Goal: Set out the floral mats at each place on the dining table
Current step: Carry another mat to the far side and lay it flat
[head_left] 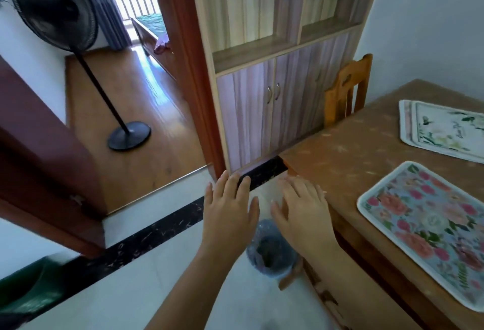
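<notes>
Worktop point(353, 151) corner sits just right of the right hand point(303, 212), the nearer one. It and the left hand point(230, 209) are spread, empty. The pink floral mat point(429, 227) lies further right, lengthwise along the near edge.

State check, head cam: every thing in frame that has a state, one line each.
Left hand: open, holding nothing, over the floor.
Right hand: open, holding nothing, by the brown table corner.
Pink rose-patterned rectangular mat: flat on the table.
White leaf-print mats: stacked, slightly offset.
Purple-fronted cupboard doors: closed.
Black pedestal fan: upright; spinning unclear.
Wooden chair: pushed in.
</notes>
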`<action>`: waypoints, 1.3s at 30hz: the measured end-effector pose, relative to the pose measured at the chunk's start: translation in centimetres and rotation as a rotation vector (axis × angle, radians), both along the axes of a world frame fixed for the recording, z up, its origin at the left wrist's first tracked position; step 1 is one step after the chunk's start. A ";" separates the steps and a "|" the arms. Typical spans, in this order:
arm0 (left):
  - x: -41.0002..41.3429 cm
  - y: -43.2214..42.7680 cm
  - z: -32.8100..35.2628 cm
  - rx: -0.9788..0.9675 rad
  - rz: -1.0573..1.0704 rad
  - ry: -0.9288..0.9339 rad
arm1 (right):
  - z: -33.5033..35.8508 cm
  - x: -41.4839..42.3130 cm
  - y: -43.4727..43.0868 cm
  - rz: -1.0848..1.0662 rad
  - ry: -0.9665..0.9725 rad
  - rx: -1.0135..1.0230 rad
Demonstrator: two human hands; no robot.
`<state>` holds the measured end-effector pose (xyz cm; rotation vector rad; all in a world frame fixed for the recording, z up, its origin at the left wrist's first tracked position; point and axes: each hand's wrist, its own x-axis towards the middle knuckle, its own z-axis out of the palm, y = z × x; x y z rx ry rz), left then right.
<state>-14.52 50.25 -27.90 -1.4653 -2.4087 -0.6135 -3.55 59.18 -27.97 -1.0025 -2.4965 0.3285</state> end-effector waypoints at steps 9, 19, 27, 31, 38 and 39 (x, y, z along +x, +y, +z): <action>-11.7 4.8 -2.5 0.059 0.024 -0.094 | -1.5 -12.1 4.8 0.000 -0.034 0.026; -30.4 12.2 -2.7 0.109 -0.148 -0.071 | -0.9 -30.5 11.0 -0.113 -0.119 0.110; -36.8 21.1 -2.3 0.066 -0.326 -0.107 | 0.0 -35.2 17.5 -0.316 -0.122 0.104; -37.2 26.9 -2.7 0.015 -0.424 -0.117 | -0.8 -35.0 21.6 -0.402 -0.086 0.065; -36.7 39.8 -1.4 -0.034 -0.566 -0.048 | -0.9 -35.1 32.3 -0.542 -0.024 0.013; -36.3 41.8 -1.0 -0.039 -0.588 -0.054 | -0.8 -34.6 34.0 -0.564 -0.021 0.003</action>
